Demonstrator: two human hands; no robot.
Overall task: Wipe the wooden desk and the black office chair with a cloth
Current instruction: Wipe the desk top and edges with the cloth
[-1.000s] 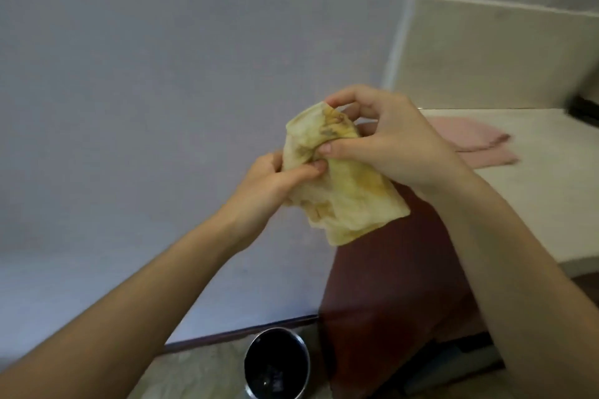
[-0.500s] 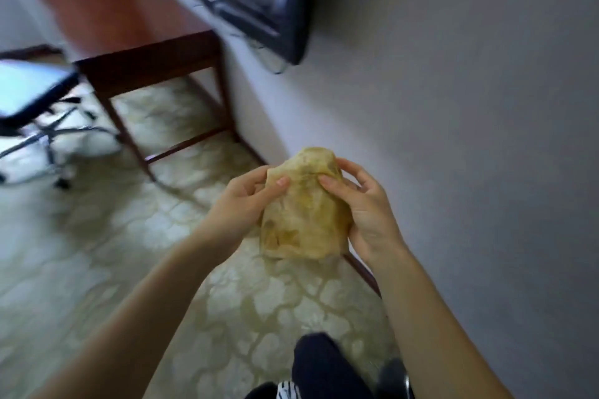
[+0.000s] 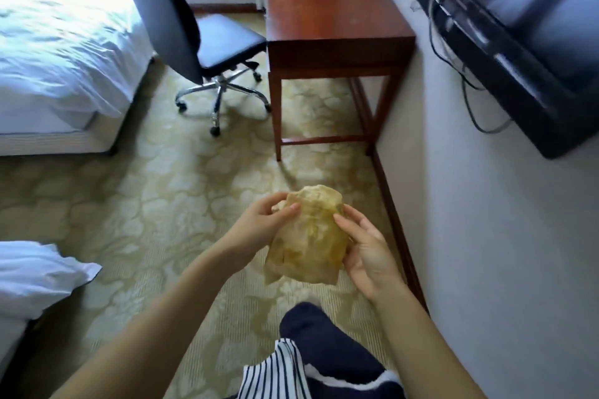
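Bed (image 3: pixel 58 52): it stands at the far left with a white cover that hangs over its near corner. It closes the left side of the room.
Carpet (image 3: pixel 146 204): a broad patterned strip runs from the person's legs up to the chair and the desk legs. This is the room for walking.
Chair (image 3: pixel 210 39): black, on a chrome wheel base. The seat points toward the desk and its edge is just beside the desk's left side; whether they touch, one cannot tell. The wheels probably let it roll away.
Left hand (image 3: pixel 259 230): the thumb and fingers curl onto the upper left part of the cloth and pinch it, likely to gather it into a pad.
Cloth (image 3: pixel 308 243): yellowish and stained, bunched, held in the air between both hands in front of the body. It is well apart from the desk and chair, so wiping seems not yet begun.
Right hand (image 3: pixel 366 253): half closed, with the fingers behind the cloth's right side and the thumb on its front. It supports the pad.
Desk (image 3: pixel 330 0): red-brown wood with its long right edge against the wall. The near end and the left side are the open approaches.
TV (image 3: pixel 518 26): dark, on the right wall. Its cables (image 3: pixel 436 26) hang near the desk's wall edge, and a wipe there could catch them.
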